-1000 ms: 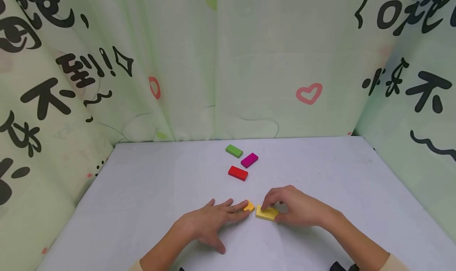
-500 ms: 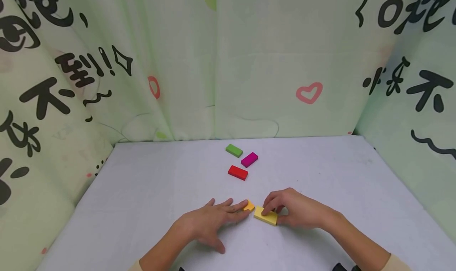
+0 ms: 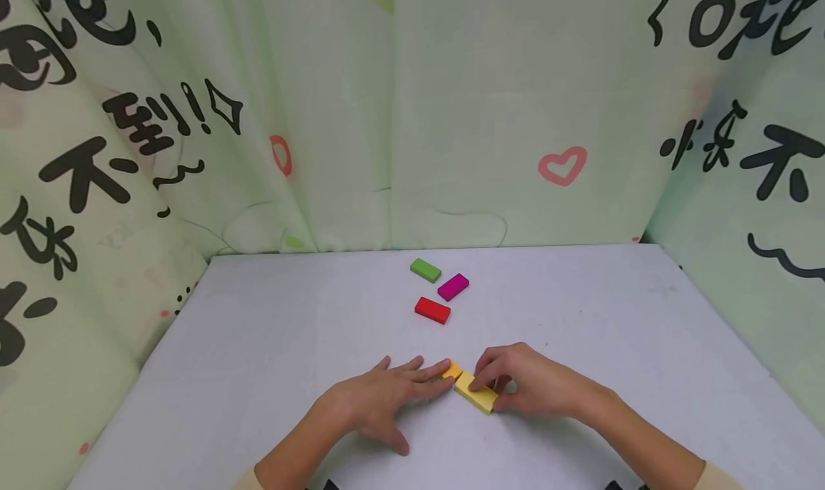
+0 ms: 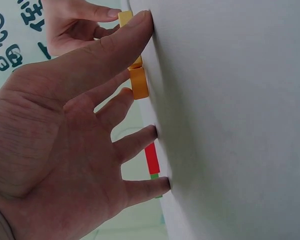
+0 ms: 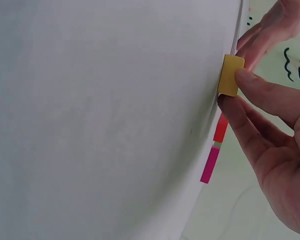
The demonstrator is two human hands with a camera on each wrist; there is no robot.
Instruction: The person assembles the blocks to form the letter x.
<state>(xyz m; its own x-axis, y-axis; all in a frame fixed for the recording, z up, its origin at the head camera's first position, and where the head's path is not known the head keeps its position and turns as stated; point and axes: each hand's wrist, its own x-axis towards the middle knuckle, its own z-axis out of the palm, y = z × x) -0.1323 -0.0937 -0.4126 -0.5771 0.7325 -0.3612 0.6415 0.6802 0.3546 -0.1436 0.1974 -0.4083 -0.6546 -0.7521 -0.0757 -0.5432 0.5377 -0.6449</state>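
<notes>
My right hand pinches a light yellow block between thumb and fingers, low over the white table. Its left end meets an orange block, which lies under the fingertips of my left hand. That left hand is spread with its fingers straight, fingertips resting on the table and against the orange block. In the left wrist view the orange block shows beside the fingers, partly hidden by the thumb. The right wrist view shows the end face of the yellow block by the right thumb.
Beyond the hands lie a red block, a magenta block and a green block on the white table. A pale green curtain with black lettering surrounds the table's back and sides.
My right hand has turned the yellow block and shifted it left, so its left end now meets the orange block. The left hand has stayed in place.
</notes>
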